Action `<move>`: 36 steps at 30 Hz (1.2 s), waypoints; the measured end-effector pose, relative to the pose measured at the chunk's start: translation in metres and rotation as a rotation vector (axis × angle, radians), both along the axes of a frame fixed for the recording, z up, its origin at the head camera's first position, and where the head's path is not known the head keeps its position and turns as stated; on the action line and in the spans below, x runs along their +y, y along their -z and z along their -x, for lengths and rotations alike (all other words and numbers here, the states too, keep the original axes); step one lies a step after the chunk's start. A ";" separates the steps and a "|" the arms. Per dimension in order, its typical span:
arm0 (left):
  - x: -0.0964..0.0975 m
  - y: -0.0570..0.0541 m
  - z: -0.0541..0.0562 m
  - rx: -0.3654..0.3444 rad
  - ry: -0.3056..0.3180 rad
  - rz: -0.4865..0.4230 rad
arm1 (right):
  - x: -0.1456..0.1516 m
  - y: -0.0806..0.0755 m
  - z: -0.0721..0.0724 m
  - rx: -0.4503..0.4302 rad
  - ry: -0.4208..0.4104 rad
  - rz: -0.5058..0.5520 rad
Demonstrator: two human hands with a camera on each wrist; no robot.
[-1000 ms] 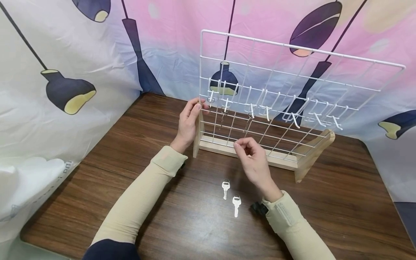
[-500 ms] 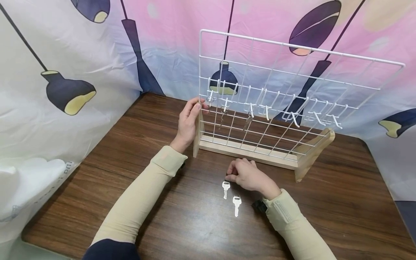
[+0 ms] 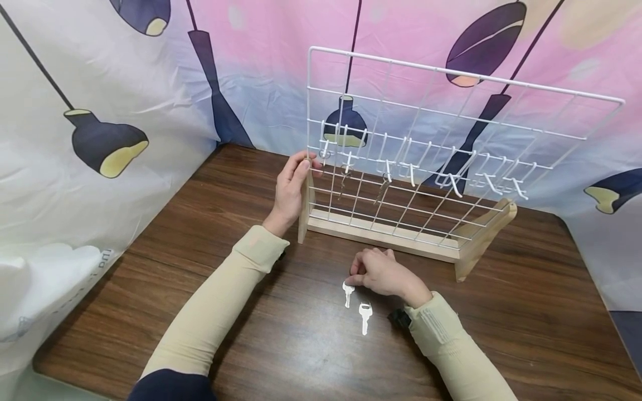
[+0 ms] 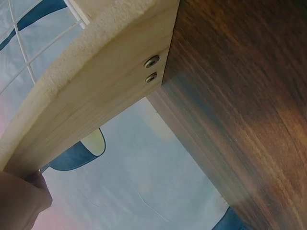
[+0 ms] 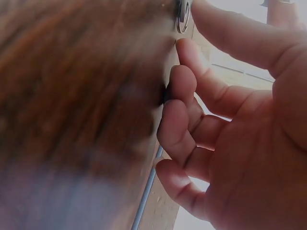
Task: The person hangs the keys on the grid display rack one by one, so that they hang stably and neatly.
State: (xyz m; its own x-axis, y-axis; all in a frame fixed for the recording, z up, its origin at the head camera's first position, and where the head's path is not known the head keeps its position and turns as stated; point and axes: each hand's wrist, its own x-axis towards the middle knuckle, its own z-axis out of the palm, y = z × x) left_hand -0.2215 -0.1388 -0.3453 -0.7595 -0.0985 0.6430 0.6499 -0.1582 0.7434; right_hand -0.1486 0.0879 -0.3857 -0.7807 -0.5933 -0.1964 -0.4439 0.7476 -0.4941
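Observation:
My left hand [image 3: 291, 186] holds the left wooden upright of a white wire grid rack [image 3: 466, 72], thumb in front and fingers behind. That wooden upright [image 4: 91, 81] fills much of the left wrist view. In front of the rack, my right hand [image 3: 383, 270] reaches down to a silver key [image 3: 348, 296] lying flat on the table, thumb at its head. In the right wrist view the key's ring [image 5: 183, 19] shows between thumb and index finger, which stand apart. A second key [image 3: 365, 318] lies nearer to me. The right hand covers the first key's ring in the head view.
Several white hooks [image 3: 412, 174] line the rack, and keys [image 3: 382, 188] on rings hang from some at its left. The rack stands on the brown wooden table [image 3: 541, 312]. A printed curtain [image 3: 241, 72] hangs behind, and a white plastic bag [image 3: 50, 278] is at the left.
My right hand has come down from before the rack to the farther key on the table, and its thumb now covers the key's top. The left hand has stayed on the rack.

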 end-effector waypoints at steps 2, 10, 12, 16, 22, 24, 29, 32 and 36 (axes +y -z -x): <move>0.000 0.000 0.000 -0.002 -0.001 0.002 | 0.000 0.000 0.000 0.003 -0.005 -0.004; 0.000 0.000 0.000 0.000 0.007 -0.012 | -0.002 -0.001 -0.001 0.023 -0.026 -0.017; 0.000 0.000 0.000 0.000 0.007 -0.017 | -0.002 -0.001 -0.001 0.025 -0.030 -0.020; 0.000 0.001 0.000 0.001 0.011 -0.018 | -0.003 -0.003 -0.001 0.007 -0.022 -0.034; 0.001 0.001 0.000 0.002 0.011 -0.018 | -0.005 -0.004 -0.003 -0.003 -0.025 -0.054; 0.001 0.000 0.000 0.004 0.010 -0.020 | -0.005 -0.004 -0.003 -0.001 -0.031 -0.043; 0.001 0.000 0.001 0.012 0.005 -0.021 | -0.004 -0.004 -0.002 0.024 -0.040 -0.024; 0.001 0.001 0.001 0.011 0.005 -0.024 | -0.003 -0.004 -0.001 0.036 -0.040 -0.022; 0.001 0.001 0.001 0.007 0.002 -0.024 | -0.002 -0.003 0.000 0.046 -0.044 -0.027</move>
State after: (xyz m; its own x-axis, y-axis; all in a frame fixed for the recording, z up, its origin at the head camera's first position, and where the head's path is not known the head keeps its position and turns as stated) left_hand -0.2222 -0.1379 -0.3459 -0.7556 -0.1120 0.6454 0.6543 -0.1775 0.7352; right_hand -0.1490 0.0855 -0.3828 -0.7624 -0.6224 -0.1772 -0.4985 0.7394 -0.4525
